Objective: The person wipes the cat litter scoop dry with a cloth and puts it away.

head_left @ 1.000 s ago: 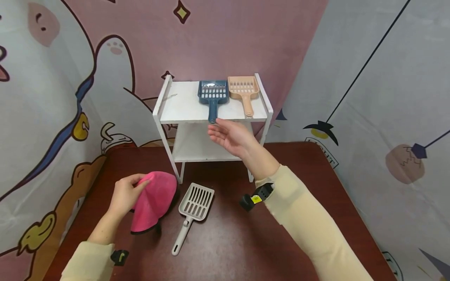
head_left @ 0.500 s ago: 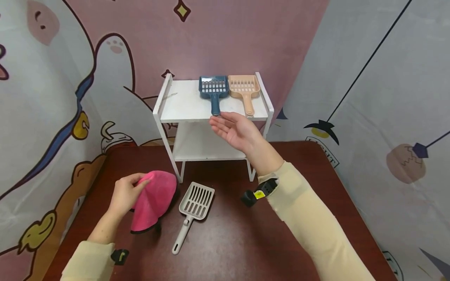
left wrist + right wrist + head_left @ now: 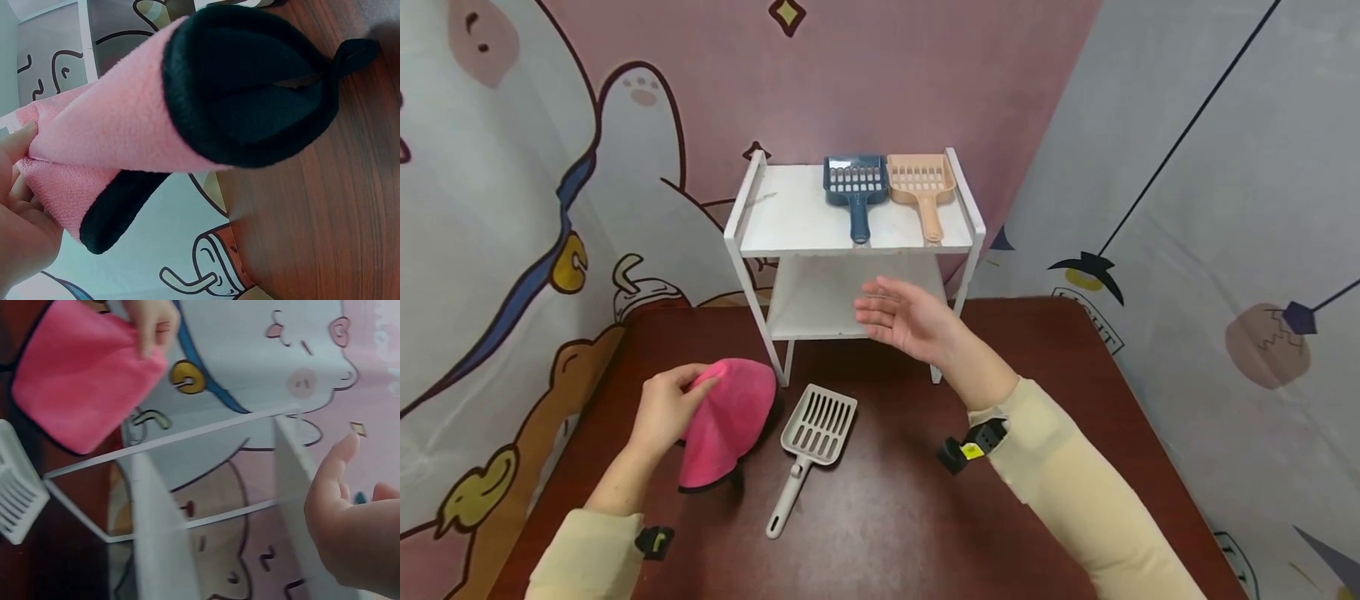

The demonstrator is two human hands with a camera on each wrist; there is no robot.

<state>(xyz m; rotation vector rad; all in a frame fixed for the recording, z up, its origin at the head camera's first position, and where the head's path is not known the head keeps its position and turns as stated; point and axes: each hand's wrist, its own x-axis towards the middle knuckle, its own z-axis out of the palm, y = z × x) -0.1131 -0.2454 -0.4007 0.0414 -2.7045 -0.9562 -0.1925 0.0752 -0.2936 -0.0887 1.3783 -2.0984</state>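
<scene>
A pink cloth with a black edge (image 3: 733,425) hangs from my left hand (image 3: 666,408), pinched between thumb and fingers above the table's left side. In the left wrist view the cloth (image 3: 119,119) droops in a fold, showing its dark underside and a black loop. My right hand (image 3: 913,321) is in the air before the white shelf, palm up and fingers loosely extended, holding nothing. Above it on the top board lie a blue litter scoop (image 3: 857,196) and a beige litter scoop (image 3: 925,192), side by side, handles toward me. A grey litter scoop (image 3: 816,429) lies on the table beside the cloth.
The white two-tier shelf (image 3: 790,221) stands at the back of the dark red-brown table (image 3: 925,517). Its raised side rails flank the top board. Cartoon-printed wall coverings (image 3: 925,75) enclose the table behind and on both sides.
My right hand has drawn back and down from the blue scoop's handle. That scoop now lies slightly farther back, its handle within the shelf's front edge. My left hand still holds the cloth.
</scene>
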